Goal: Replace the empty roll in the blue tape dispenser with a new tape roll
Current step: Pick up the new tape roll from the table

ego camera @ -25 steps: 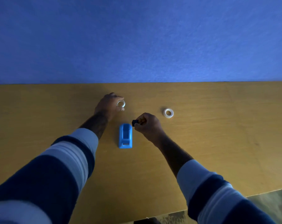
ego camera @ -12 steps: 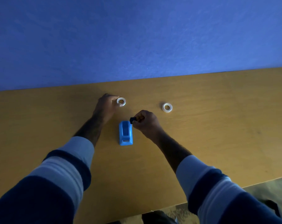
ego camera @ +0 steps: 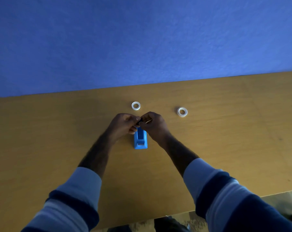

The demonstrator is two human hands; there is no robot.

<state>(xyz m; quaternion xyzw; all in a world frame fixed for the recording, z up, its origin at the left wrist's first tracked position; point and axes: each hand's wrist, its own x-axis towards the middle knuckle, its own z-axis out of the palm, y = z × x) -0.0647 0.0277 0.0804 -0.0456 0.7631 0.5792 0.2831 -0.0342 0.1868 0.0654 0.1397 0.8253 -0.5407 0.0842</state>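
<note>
Leaving the white ring (ego camera: 136, 105) just beyond it, the left hand (ego camera: 124, 125) is joining the right hand (ego camera: 152, 124), both pinching a small dark spool (ego camera: 139, 122) above the blue dispenser (ego camera: 140, 139).

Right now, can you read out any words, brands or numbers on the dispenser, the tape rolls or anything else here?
None readable: the blue tape dispenser, both tape rolls on the table and the small dark piece pinched between the hands show no legible text.
</note>
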